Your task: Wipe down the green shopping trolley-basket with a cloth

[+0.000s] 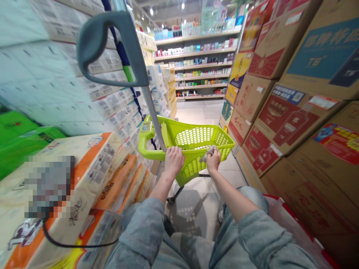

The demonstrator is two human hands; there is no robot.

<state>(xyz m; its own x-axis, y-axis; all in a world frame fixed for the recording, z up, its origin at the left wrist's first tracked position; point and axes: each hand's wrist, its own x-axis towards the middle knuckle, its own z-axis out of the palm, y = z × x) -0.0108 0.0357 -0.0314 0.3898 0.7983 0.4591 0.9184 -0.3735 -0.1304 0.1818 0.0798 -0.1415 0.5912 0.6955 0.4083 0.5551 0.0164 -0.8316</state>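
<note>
A lime-green shopping cart basket [196, 153] with perforated sides stands in front of my knees. My left hand [174, 161] is closed over its near rim, fingers curled to the inside. Farther right along the same rim, my right hand [214, 160] clutches a crumpled greyish cloth [206, 154] against the basket's side. A metal pole [153, 112] rises beside my left hand, leaning to the left. It ends in a grey loop handle [141, 63]. I cannot see into the bottom of the basket.
Wrapped tissue packs [109, 164] are stacked on the left; a pixelated dark object [52, 186] with a black cable lies on top. Cardboard cartons [291, 112] form a wall on the right. Shelves [196, 67] of small boxes cross the back. A red-rimmed container [294, 216] sits by my right leg.
</note>
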